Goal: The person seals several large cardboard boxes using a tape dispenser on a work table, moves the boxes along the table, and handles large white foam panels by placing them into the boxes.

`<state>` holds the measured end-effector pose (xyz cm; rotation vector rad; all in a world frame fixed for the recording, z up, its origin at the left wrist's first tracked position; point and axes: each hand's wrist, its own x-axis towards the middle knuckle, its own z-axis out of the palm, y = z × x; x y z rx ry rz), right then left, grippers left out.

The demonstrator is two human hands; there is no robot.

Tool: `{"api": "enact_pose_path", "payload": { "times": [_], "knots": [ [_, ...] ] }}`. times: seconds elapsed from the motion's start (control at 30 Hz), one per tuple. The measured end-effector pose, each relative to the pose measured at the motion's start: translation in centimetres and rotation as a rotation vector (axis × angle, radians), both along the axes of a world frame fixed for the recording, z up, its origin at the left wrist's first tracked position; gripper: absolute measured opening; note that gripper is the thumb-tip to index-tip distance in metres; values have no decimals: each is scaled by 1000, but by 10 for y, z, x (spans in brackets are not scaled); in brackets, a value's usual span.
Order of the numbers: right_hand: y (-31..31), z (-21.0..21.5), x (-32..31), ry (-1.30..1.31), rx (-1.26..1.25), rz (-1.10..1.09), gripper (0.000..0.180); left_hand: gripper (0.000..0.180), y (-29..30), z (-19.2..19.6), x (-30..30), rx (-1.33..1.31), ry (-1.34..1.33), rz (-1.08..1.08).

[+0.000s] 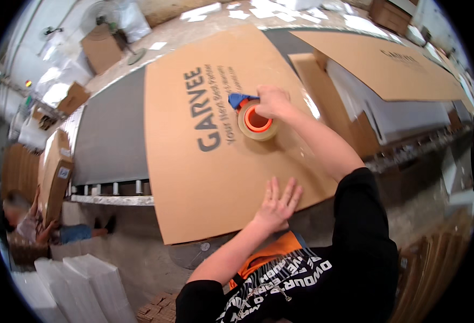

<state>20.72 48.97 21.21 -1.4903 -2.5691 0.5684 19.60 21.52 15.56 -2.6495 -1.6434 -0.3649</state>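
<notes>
A large brown cardboard box [178,188] with dark print lies flat before me on the conveyor. My right hand [273,101] is closed around a tape dispenser [241,100] with a blue head, an orange hub and a wide roll of tape [250,131]. The dispenser is over the middle of the box's top; whether it touches the cardboard I cannot tell. Nearer to me, my left hand [280,200] rests with spread fingers on the box close to its front edge. Nothing is in that hand.
To the right stands an open carton [350,129] with a raised flap [388,64] and white sheets inside. The dark conveyor belt [113,129] runs left. At far left a person [29,215] holds a tall carton [56,172]. White foam blocks [81,285] stand lower left, stacked cardboard [431,274] lower right.
</notes>
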Motion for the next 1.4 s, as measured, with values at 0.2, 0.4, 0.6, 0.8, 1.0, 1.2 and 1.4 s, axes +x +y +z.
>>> {"api": "enact_pose_path", "payload": {
  "times": [0.2,0.4,0.6,0.8,1.0,1.2,1.4],
  "knots": [
    [-70,-21,199,1271,-588,-272,65,97,10,-22,-13,38,41,-50],
    [-187,57,186,671,-61,-474,69,94,1,-63,-29,14,5,-35],
    [-184,72,146,-408,-283,-314,62,98,-11,-40,-25,-72,45,-54],
    [-273,55,177,-594,-306,-130,40,98,-19,-33,-32,-123,67,-1],
    [-278,-68,125,-739,-6,-55,25,105,-14,-112,-48,-41,51,87],
    [-373,-149,139,-485,-136,-153,41,107,-18,-94,-28,18,-60,-61],
    [-421,-219,214,-434,-369,-364,42,102,-51,-46,-63,-64,-26,-83]
  ]
}}
